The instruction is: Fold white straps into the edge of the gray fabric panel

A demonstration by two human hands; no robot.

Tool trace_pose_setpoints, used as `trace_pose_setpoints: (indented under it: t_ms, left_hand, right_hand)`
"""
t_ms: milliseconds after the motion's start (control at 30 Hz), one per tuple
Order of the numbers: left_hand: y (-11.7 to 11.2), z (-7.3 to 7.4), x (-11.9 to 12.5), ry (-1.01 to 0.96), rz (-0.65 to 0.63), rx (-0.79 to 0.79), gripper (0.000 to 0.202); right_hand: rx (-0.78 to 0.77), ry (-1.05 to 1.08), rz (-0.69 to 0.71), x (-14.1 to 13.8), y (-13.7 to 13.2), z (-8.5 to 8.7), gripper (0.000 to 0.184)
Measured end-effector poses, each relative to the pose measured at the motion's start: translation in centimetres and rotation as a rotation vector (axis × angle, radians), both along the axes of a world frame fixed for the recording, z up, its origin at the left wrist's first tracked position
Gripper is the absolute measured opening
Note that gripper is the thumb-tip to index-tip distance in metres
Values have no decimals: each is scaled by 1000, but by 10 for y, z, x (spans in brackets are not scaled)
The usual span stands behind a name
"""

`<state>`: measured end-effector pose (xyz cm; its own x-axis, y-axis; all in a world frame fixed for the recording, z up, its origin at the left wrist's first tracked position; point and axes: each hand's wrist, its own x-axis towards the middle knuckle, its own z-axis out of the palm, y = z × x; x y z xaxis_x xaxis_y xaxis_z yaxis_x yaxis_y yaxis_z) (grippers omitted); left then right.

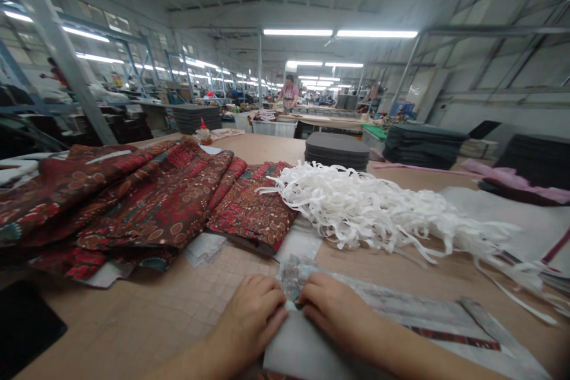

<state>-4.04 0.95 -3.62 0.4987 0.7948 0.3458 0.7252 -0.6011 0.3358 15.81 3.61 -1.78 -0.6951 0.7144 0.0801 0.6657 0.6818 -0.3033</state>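
Note:
My left hand (255, 313) and my right hand (336, 312) rest close together at the front of the table, fingers curled inward. Between them they pinch a piece of fabric (285, 341) whose pale grey-white reverse side faces up. A bunched, faintly patterned part of it rises just beyond my fingertips. Under and beside my right forearm, another pale-backed fabric panel (401, 303) lies flat, with a narrow brown-red patterned strip (454, 337) showing on it. The fingertips are partly hidden, so the exact grip on the edge is unclear.
Brown-red patterned fabric (164, 202) is heaped at left. A tangled pile of white strips (356, 202) spreads to the right. Beyond stand dark stacked pads (337, 148) and a small red-capped bottle (203, 130). A dark flat object (29, 326) lies front left. A person (288, 94) works farther back.

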Motion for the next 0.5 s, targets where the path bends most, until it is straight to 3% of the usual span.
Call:
trace_pose_setpoints:
  t_ms: [67,200,367,500]
  left_hand:
    - [1,3,-1,13,65,-21,5]
    - [1,4,-1,30,116,16,12]
    - [-3,5,3,16,-48,315,14]
    - [-10,8,8,-4,-327,486,26]
  right_hand:
    - [-100,21,-118,-3,2,4,8]
    - [-249,98,-178,-3,1,8,5]
    - [-453,295,-153,3,1,11,11]
    - [-703,489,-132,5,5,12,25]
